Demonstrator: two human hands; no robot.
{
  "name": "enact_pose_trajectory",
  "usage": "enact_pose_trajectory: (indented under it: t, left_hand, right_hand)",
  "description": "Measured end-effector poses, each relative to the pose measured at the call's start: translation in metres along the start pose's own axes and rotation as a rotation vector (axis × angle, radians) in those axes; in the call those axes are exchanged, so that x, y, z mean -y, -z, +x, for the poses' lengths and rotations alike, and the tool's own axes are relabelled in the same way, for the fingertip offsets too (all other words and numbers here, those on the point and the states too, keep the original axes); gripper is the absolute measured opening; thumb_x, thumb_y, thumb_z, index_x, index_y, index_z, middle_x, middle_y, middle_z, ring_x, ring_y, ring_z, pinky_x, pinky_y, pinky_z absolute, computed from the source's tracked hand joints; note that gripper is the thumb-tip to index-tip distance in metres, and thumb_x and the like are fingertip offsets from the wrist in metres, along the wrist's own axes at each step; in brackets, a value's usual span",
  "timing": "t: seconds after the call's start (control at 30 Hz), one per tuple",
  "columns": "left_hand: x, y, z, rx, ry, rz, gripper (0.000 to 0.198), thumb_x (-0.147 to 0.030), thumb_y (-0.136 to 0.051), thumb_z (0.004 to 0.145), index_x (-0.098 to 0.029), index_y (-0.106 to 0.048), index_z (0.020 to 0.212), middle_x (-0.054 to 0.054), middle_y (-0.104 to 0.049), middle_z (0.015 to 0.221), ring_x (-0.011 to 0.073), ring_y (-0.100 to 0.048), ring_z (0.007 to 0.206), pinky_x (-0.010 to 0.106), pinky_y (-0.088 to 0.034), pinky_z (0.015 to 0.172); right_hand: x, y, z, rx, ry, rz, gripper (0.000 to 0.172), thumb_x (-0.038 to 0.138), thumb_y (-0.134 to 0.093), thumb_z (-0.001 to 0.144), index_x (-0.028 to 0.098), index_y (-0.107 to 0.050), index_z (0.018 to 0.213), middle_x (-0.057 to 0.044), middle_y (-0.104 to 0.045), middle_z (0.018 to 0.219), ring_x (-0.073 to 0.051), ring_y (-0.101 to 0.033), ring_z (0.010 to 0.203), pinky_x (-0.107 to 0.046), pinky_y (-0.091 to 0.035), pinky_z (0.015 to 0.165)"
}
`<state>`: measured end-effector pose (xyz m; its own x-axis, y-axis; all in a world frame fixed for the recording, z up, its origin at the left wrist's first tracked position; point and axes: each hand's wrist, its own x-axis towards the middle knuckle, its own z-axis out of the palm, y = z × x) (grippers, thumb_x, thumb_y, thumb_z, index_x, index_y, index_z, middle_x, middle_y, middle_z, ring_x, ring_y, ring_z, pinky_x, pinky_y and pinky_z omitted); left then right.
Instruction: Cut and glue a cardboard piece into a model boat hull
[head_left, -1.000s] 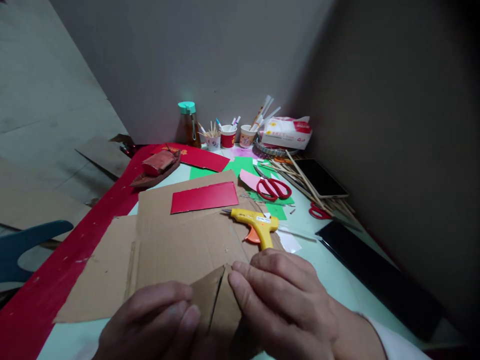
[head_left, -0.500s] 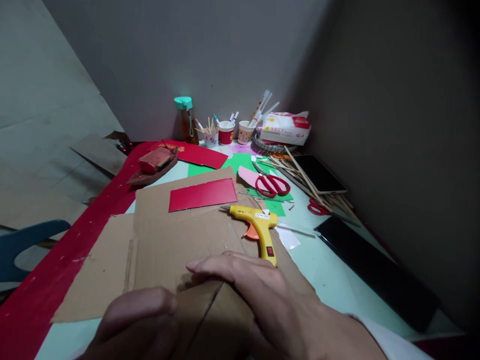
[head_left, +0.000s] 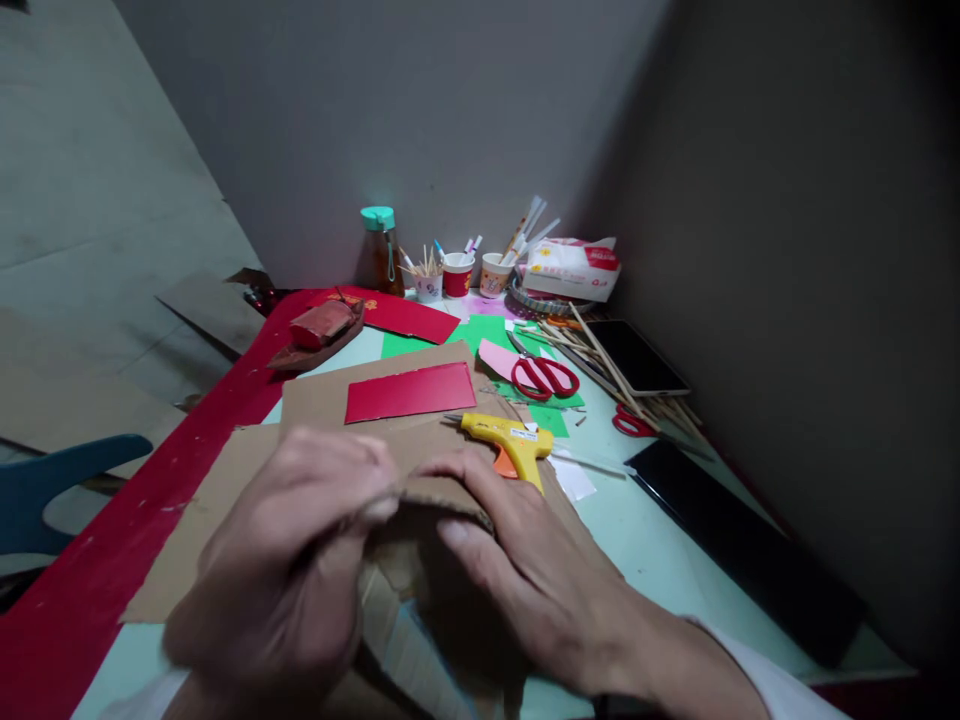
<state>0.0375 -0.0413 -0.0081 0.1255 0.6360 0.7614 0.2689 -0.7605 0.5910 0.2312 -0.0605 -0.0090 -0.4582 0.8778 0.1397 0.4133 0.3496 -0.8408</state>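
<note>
A folded cardboard piece [head_left: 420,640] is between my hands at the bottom centre, its inner side and a corrugated edge showing. My left hand [head_left: 292,550] is closed on its left edge, slightly blurred. On the right side, my right hand [head_left: 532,560] grips the same piece, fingers over the top edge and thumb inside. Just beyond my right hand lies a yellow glue gun [head_left: 517,440], nozzle to the left. A red card [head_left: 411,392] rests on a flat cardboard sheet [head_left: 315,405] ahead of my hands.
Red-handled scissors [head_left: 546,378] lie on pink and green paper. Behind stand a bottle [head_left: 384,255], cups [head_left: 457,275] of sticks and pens, and a tissue pack [head_left: 571,268]. On the right are wooden sticks, a tablet [head_left: 637,357] and a black slab [head_left: 742,550]; a red boat-like object [head_left: 319,330] sits left.
Both hands have lifted and tilted the cardboard piece, so its inside now shows. My left hand has risen and come fully into view. The view has shifted slightly.
</note>
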Motion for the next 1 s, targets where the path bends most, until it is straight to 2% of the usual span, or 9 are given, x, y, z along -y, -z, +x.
enact_pose_trajectory:
  t: [0.03, 0.13, 0.23, 0.33, 0.53, 0.63, 0.87, 0.97, 1.0]
  left_hand:
    - [0.001, -0.005, 0.008, -0.057, -0.021, -0.015, 0.024, 0.0, -0.065, 0.082, -0.022, -0.073, 0.087, -0.002, -0.069, 0.079, 0.0156, -0.064, 0.078, 0.03, -0.053, 0.076]
    - [0.004, -0.017, 0.019, -0.088, 0.174, 0.009, 0.016, -0.008, -0.064, 0.087, -0.023, -0.068, 0.084, -0.005, -0.066, 0.078, 0.013, -0.062, 0.078, 0.026, -0.049, 0.073]
    - [0.005, -0.022, 0.019, -0.041, 0.307, 0.078, 0.014, -0.014, -0.064, 0.087, -0.024, -0.068, 0.079, -0.007, -0.065, 0.078, 0.0104, -0.058, 0.078, 0.02, -0.046, 0.07]
    - [0.003, -0.022, 0.017, -0.032, 0.352, 0.118, 0.012, -0.017, -0.065, 0.086, -0.025, -0.068, 0.077, -0.008, -0.064, 0.075, 0.009, -0.057, 0.074, 0.016, -0.045, 0.066]
    - [0.004, -0.025, 0.02, 0.02, 0.439, 0.128, 0.013, -0.015, -0.065, 0.083, -0.024, -0.067, 0.073, -0.009, -0.065, 0.067, 0.0088, -0.055, 0.062, 0.017, -0.043, 0.058]
    - [0.007, -0.026, 0.022, 0.066, 0.493, 0.106, 0.013, -0.018, -0.065, 0.084, -0.023, -0.066, 0.072, -0.006, -0.064, 0.067, 0.0117, -0.055, 0.062, 0.021, -0.043, 0.059]
    - [0.017, -0.026, 0.027, 0.209, 0.572, 0.018, 0.015, -0.023, -0.063, 0.084, -0.023, -0.065, 0.069, -0.004, -0.061, 0.067, 0.015, -0.055, 0.067, 0.026, -0.044, 0.068]
    - [0.017, -0.026, 0.027, 0.264, 0.662, -0.055, 0.01, -0.032, -0.067, 0.084, -0.025, -0.071, 0.089, -0.001, -0.069, 0.086, 0.0193, -0.061, 0.086, 0.028, -0.045, 0.08]
    - [0.016, -0.026, 0.026, 0.256, 0.706, -0.099, 0.02, -0.036, -0.07, 0.082, -0.027, -0.071, 0.1, -0.001, -0.07, 0.094, 0.0208, -0.061, 0.092, 0.029, -0.045, 0.082]
  right_hand:
    - [-0.001, 0.002, 0.001, -0.002, -0.021, 0.07, 0.035, 0.042, -0.04, 0.104, 0.034, -0.049, 0.137, 0.0, -0.066, 0.117, -0.023, -0.061, 0.106, -0.037, -0.045, 0.091]
    - [-0.006, 0.009, 0.006, -0.008, -0.015, 0.327, 0.037, 0.048, -0.033, 0.107, 0.037, -0.057, 0.133, 0.004, -0.064, 0.124, -0.018, -0.056, 0.116, -0.033, -0.04, 0.101]
    - [-0.008, 0.012, 0.009, -0.034, -0.015, 0.391, 0.04, 0.043, -0.031, 0.109, 0.032, -0.07, 0.114, 0.004, -0.068, 0.107, -0.016, -0.06, 0.097, -0.033, -0.042, 0.097]
    - [-0.008, 0.013, 0.009, -0.028, -0.069, 0.362, 0.042, 0.046, -0.034, 0.108, 0.026, -0.068, 0.093, 0.002, -0.065, 0.088, -0.016, -0.057, 0.084, -0.033, -0.044, 0.089]
    - [-0.011, 0.01, 0.009, -0.044, -0.066, 0.072, 0.041, 0.042, -0.03, 0.108, 0.023, -0.049, 0.078, 0.001, -0.058, 0.082, -0.017, -0.052, 0.078, -0.032, -0.042, 0.076]
    - [-0.013, 0.008, 0.012, -0.061, -0.017, -0.02, 0.04, 0.038, -0.032, 0.108, 0.022, -0.048, 0.075, 0.001, -0.058, 0.078, -0.016, -0.053, 0.072, -0.031, -0.042, 0.071]
    - [-0.025, -0.008, 0.007, -0.296, 0.132, -0.354, 0.026, 0.021, -0.044, 0.103, 0.017, -0.059, 0.082, -0.001, -0.056, 0.075, -0.014, -0.049, 0.064, -0.029, -0.038, 0.063]
    - [-0.028, -0.01, 0.007, -0.336, 0.153, -0.386, 0.022, 0.021, -0.046, 0.102, 0.015, -0.065, 0.094, -0.004, -0.061, 0.081, -0.016, -0.055, 0.068, -0.029, -0.044, 0.065]
    - [-0.029, -0.009, 0.008, -0.363, 0.161, -0.381, 0.02, 0.02, -0.046, 0.102, 0.014, -0.066, 0.098, -0.005, -0.062, 0.082, -0.016, -0.057, 0.069, -0.029, -0.045, 0.065]
